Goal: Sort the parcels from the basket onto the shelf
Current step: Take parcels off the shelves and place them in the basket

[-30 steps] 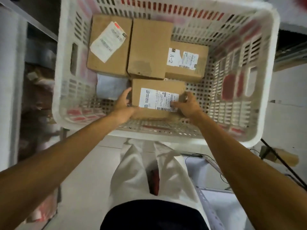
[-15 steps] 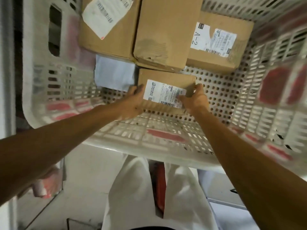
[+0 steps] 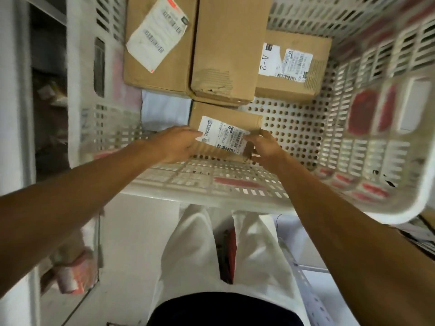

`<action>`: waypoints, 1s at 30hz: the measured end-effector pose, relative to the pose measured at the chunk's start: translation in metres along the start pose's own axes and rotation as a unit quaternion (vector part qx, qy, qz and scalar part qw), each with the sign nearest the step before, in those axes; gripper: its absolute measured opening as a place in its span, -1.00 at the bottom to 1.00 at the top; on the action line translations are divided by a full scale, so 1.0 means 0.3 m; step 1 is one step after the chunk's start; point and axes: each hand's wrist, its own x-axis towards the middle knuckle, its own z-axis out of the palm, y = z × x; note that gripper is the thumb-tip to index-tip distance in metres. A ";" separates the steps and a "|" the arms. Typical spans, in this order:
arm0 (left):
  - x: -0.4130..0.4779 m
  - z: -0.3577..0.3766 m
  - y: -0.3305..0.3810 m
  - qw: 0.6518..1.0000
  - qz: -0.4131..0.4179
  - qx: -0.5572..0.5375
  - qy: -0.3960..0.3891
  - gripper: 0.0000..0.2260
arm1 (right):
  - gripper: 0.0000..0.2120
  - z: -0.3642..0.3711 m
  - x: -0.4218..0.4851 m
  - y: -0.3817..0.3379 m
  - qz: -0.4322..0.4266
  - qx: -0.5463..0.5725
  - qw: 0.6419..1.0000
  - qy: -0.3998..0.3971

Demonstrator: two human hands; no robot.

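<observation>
A white perforated plastic basket [image 3: 294, 128] fills the upper view. Near its front wall lies a small cardboard parcel [image 3: 226, 118] with a white barcode label. My left hand [image 3: 176, 144] grips its left end and my right hand [image 3: 263, 147] grips its right end. Behind it sit three bigger cardboard boxes: one with a loose white label [image 3: 160, 43] at the left, a plain one [image 3: 226, 48] in the middle, and one marked A-2 [image 3: 292, 67] at the right. A pale flat parcel [image 3: 164, 109] lies under the left box.
Shelf uprights and dim shelf levels [image 3: 47, 90] stand to the left, with pink-wrapped items [image 3: 73, 274] low down. A perforated white metal rail [image 3: 308, 290] lies on the floor at the right. My white trousers [image 3: 200, 255] are below the basket.
The view has moved closer to the basket and tilted. Both hands stay on the small labelled parcel, which looks slightly raised at its near edge.
</observation>
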 end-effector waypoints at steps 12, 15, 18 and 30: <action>-0.293 -0.179 0.107 0.998 -0.011 -0.006 0.056 -0.48 | -0.46 0.059 -0.399 -0.096 -0.225 -0.423 0.878 0.013; -0.443 -0.234 0.126 0.991 -0.039 -0.033 0.124 -0.48 | -0.43 0.100 -0.502 -0.151 -0.267 -0.462 0.845 -0.015; -0.618 -0.295 0.160 0.986 -0.064 0.003 0.152 -0.50 | -0.46 0.163 -0.619 -0.232 -0.305 -0.463 0.831 -0.037; -1.551 -0.510 0.062 0.884 -0.197 -0.009 0.423 -0.52 | -0.43 0.744 -1.317 -0.612 -0.600 -0.501 0.606 -0.147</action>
